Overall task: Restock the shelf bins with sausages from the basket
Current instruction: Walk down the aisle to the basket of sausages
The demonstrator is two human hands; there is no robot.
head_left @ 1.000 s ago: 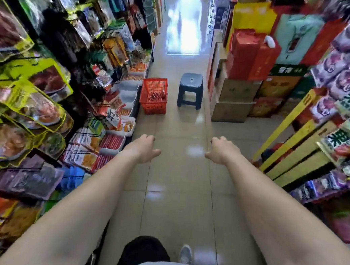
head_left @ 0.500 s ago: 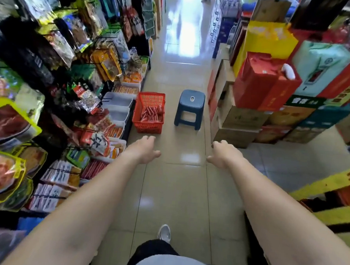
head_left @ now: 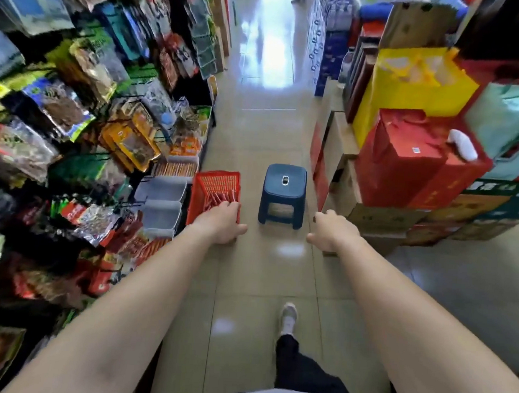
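Observation:
A red plastic basket stands on the aisle floor against the left shelf, with red sausage packs inside. Pale grey shelf bins sit just left of it, two of them looking bare; other bins hold red and orange sausages. My left hand hangs in front of the basket's near edge, fingers loosely curled, holding nothing. My right hand is out to the right of the stool, also with nothing in it.
A dark blue plastic stool stands right of the basket. Stacked cardboard and red gift boxes line the right side. Hanging snack packets crowd the left shelf. The tiled aisle runs ahead. My foot is on the floor.
I have walked forward along the aisle; the basket, bins and stool are nearer. My left hand now overlaps the basket's near edge. Both arms stay stretched out.

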